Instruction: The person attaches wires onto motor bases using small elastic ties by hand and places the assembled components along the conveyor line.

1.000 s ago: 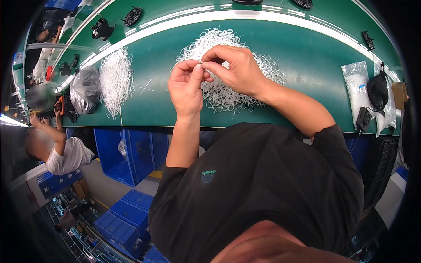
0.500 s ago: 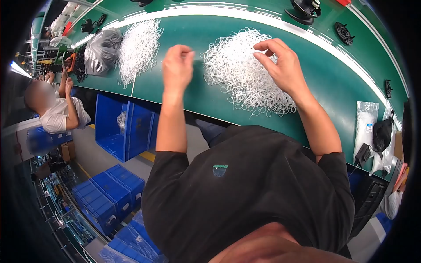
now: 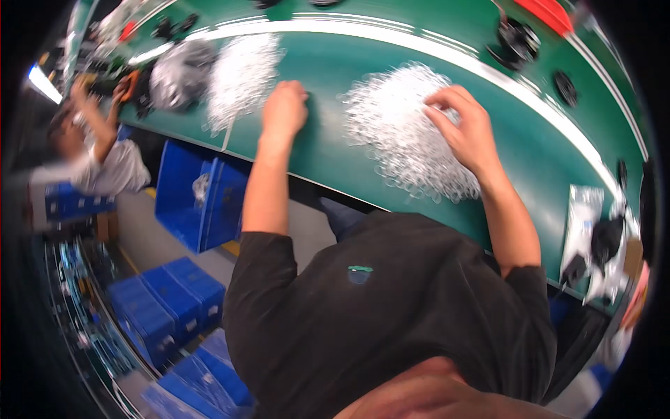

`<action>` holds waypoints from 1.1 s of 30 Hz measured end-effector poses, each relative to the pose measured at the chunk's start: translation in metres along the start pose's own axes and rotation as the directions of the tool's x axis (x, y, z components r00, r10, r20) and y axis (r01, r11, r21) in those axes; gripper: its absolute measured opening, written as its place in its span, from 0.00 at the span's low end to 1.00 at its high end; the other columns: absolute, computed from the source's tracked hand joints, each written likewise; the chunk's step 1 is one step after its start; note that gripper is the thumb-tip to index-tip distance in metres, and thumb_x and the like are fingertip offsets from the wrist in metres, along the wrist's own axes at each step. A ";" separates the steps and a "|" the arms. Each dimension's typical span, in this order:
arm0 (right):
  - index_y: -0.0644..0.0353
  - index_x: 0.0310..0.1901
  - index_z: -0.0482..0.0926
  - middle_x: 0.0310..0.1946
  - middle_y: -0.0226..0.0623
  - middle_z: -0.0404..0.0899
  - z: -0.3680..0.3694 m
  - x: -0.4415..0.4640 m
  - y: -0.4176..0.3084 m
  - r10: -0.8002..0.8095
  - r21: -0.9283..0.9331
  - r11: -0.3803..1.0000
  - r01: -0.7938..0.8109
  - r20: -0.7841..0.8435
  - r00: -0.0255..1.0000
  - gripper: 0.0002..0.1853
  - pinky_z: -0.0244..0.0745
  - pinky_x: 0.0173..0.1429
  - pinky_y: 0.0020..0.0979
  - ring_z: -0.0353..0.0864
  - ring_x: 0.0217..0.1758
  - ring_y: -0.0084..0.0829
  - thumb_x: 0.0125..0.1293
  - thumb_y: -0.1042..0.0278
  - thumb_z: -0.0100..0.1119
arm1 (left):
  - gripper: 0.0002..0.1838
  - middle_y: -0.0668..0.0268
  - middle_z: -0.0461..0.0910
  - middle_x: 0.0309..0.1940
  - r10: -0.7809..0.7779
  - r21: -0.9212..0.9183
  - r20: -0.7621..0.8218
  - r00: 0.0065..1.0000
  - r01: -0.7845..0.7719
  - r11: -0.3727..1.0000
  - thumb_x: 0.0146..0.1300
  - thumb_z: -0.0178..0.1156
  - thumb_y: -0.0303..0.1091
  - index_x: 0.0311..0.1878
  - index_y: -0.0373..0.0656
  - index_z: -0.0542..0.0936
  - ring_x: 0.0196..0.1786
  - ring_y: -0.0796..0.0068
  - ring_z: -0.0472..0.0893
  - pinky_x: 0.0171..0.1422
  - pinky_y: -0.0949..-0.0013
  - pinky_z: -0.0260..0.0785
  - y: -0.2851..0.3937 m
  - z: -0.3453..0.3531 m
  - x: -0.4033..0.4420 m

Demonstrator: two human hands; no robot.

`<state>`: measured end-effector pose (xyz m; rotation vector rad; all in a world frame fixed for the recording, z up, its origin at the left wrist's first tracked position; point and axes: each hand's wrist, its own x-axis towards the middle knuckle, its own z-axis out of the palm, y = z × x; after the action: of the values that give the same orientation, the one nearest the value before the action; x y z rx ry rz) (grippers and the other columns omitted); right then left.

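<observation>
A large heap of thin white loops [image 3: 398,119] lies on the green table in front of me. Over its right side is my right hand [image 3: 466,129], thumb and forefinger brought together in a pinch; whatever is between the tips is too small to make out. To the left of this heap, my left hand [image 3: 285,108] hovers above the table with its fingers curled closed, and their contents are hidden. It is nearest to the right edge of a second, smaller heap of white loops [image 3: 243,77].
A grey plastic bag [image 3: 181,73] sits beyond the smaller heap. Blue crates [image 3: 185,195] stand on the floor at left, near another person [image 3: 115,157]. Clear bags with white contents [image 3: 583,216] lie at right. Black round parts [image 3: 516,43] are beyond the white rail.
The view has shifted, so the table contents appear further right and lower. My left hand has moved left towards the smaller heap. My right thumb and forefinger have come closer together over the large heap.
</observation>
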<state>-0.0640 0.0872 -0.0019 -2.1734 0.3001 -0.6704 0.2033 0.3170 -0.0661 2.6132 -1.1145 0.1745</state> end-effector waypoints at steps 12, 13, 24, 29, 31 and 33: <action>0.67 0.42 0.80 0.41 0.36 0.79 0.009 0.006 0.009 -0.043 0.034 0.999 0.039 0.114 0.993 0.05 0.70 0.53 0.27 0.75 0.43 0.27 0.66 0.78 0.62 | 0.07 0.49 0.80 0.41 -0.124 -0.039 0.025 0.992 0.124 0.991 0.59 0.55 0.25 0.37 0.35 0.80 0.45 0.45 0.82 0.50 0.48 0.77 0.007 -0.004 -0.003; 0.67 0.42 0.80 0.42 0.36 0.79 0.010 0.006 0.006 -0.039 0.038 0.999 0.035 0.123 0.992 0.05 0.70 0.53 0.27 0.74 0.43 0.27 0.67 0.78 0.62 | 0.07 0.50 0.80 0.41 -0.120 -0.045 0.015 0.993 0.121 0.992 0.60 0.55 0.25 0.39 0.35 0.80 0.46 0.46 0.82 0.51 0.48 0.77 0.006 -0.003 -0.004; 0.66 0.51 0.79 0.52 0.39 0.79 0.025 0.017 -0.015 -0.174 0.093 0.982 0.163 0.126 0.977 0.12 0.70 0.62 0.32 0.76 0.53 0.31 0.67 0.77 0.62 | 0.03 0.58 0.80 0.35 -0.032 -0.639 -0.369 0.929 -0.228 0.735 0.66 0.55 0.26 0.40 0.37 0.74 0.36 0.61 0.81 0.43 0.58 0.75 0.040 -0.043 0.017; 0.68 0.64 0.71 0.59 0.43 0.76 0.038 0.020 -0.034 -0.120 0.281 0.956 0.087 0.102 0.988 0.22 0.68 0.70 0.37 0.76 0.63 0.36 0.69 0.78 0.60 | 0.04 0.65 0.83 0.31 -0.005 -0.981 -0.160 0.987 -0.158 0.113 0.69 0.57 0.28 0.41 0.38 0.74 0.30 0.81 0.81 0.33 0.73 0.75 0.120 -0.073 -0.004; 0.69 0.61 0.72 0.53 0.41 0.80 0.041 0.018 -0.026 -0.089 0.425 0.905 0.032 0.115 0.989 0.18 0.74 0.63 0.32 0.80 0.56 0.31 0.71 0.78 0.58 | 0.04 0.63 0.82 0.31 0.059 -0.992 -0.120 0.991 -0.117 -0.056 0.67 0.60 0.23 0.40 0.35 0.75 0.29 0.80 0.81 0.32 0.73 0.76 0.145 -0.066 -0.014; 0.69 0.57 0.74 0.49 0.40 0.81 0.037 0.014 -0.009 -0.050 0.528 0.849 -0.020 0.118 0.992 0.14 0.77 0.59 0.29 0.82 0.51 0.27 0.72 0.79 0.58 | 0.04 0.62 0.82 0.32 0.043 -0.991 -0.097 0.994 -0.092 -0.101 0.65 0.60 0.22 0.40 0.35 0.76 0.30 0.79 0.81 0.32 0.73 0.76 0.153 -0.064 -0.022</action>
<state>-0.0318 0.1114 -0.0092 -1.6746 0.0186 -0.5400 0.0778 0.2516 0.0240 1.0380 -0.7530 -0.4842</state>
